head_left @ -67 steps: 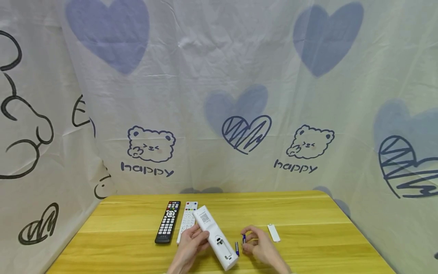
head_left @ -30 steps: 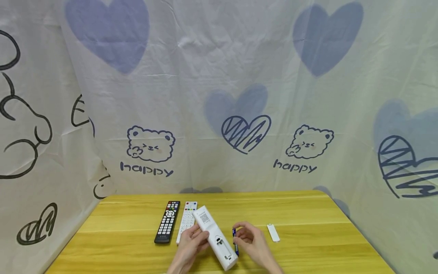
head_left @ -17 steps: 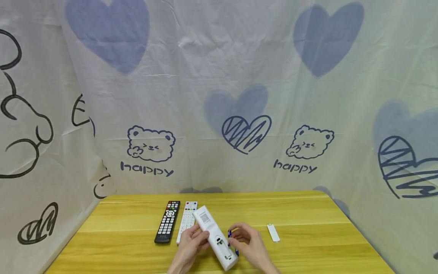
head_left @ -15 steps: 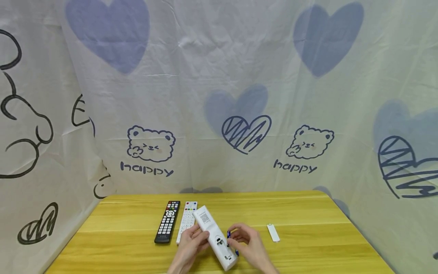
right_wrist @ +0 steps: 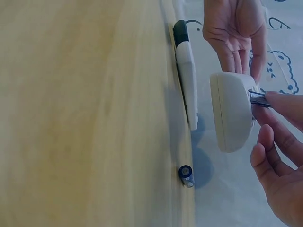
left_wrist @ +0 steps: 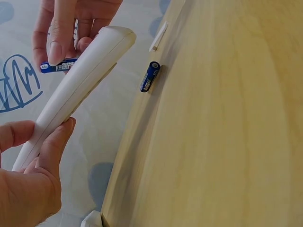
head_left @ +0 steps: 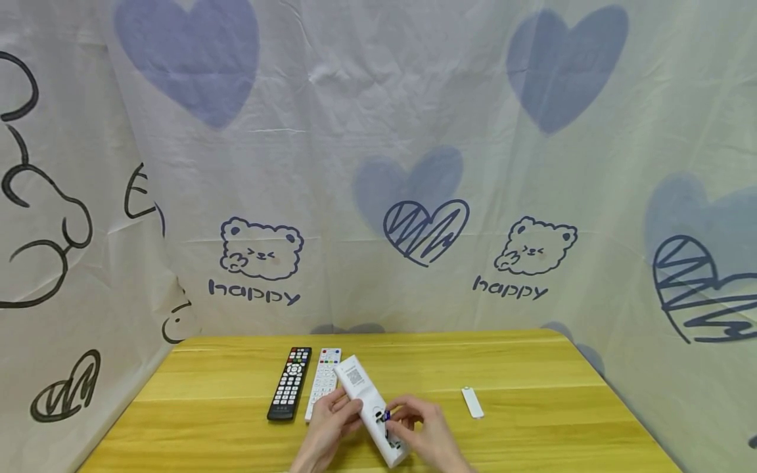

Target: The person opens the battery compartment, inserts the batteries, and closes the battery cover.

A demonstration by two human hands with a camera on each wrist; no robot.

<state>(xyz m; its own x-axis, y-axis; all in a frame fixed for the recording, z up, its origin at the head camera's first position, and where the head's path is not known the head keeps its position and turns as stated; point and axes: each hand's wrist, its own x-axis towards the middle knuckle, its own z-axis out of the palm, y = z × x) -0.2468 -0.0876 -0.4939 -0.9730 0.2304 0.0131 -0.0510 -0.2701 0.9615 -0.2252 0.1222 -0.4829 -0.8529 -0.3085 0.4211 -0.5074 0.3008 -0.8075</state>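
My left hand (head_left: 328,422) grips a white remote control (head_left: 359,380), its back facing up and its battery compartment uncovered. Thumb and fingers of my right hand (head_left: 427,428) pinch a blue AAA battery (left_wrist: 58,65) right at the compartment, where the right wrist view shows one end of it at the remote's back. A second blue battery (left_wrist: 150,77) lies on the table below the raised remote; the right hand hides it in the head view. To the right of that hand lies the white battery cover (head_left: 472,402).
On the yellow wooden table (head_left: 532,368), a black remote control (head_left: 290,384) and another white remote control (head_left: 326,369) lie side by side to the left. The left hand partly covers the white one. A printed cloth (head_left: 355,131) hangs behind the table.
My right hand has moved left with the pinched battery, from beside the lying battery to over the remote's compartment. My left hand and the remote have stayed in place.
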